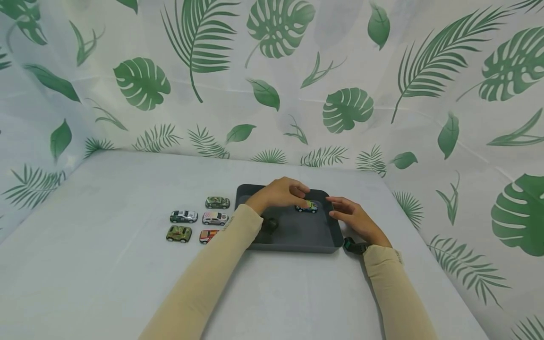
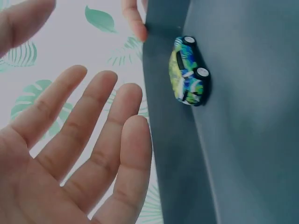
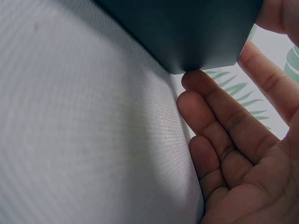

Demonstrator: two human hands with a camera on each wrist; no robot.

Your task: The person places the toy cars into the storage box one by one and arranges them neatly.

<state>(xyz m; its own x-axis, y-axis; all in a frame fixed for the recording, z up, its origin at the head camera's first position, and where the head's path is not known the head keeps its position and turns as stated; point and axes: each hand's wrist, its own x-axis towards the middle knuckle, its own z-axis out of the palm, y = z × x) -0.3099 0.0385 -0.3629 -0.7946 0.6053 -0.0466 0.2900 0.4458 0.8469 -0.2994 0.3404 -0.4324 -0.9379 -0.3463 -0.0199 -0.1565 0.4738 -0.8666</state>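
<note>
A blue-and-yellow toy car [image 1: 307,207] [image 2: 188,72] stands on the floor of a dark grey tray [image 1: 293,248] [image 2: 166,140], towards its far right part. The left hand [image 1: 278,192] [image 2: 79,149] is over the tray beside this car, its fingers spread and holding nothing; in the left wrist view a gap separates them from the car. At the tray's right end, the right hand [image 1: 359,221] [image 3: 247,154] has its fingertips against the outer wall, with the fingers loosely bent. A dark green object [image 1: 270,225] lies in the tray, partly hidden by the left arm.
Left of the tray, on the white table [image 1: 110,236], are a camouflage car [image 1: 217,202], a silver car [image 1: 183,216], a white car [image 1: 215,218], a green car [image 1: 179,233] and a red car [image 1: 207,236] partly behind the left sleeve. A leaf-patterned cloth [image 1: 297,127] hangs behind.
</note>
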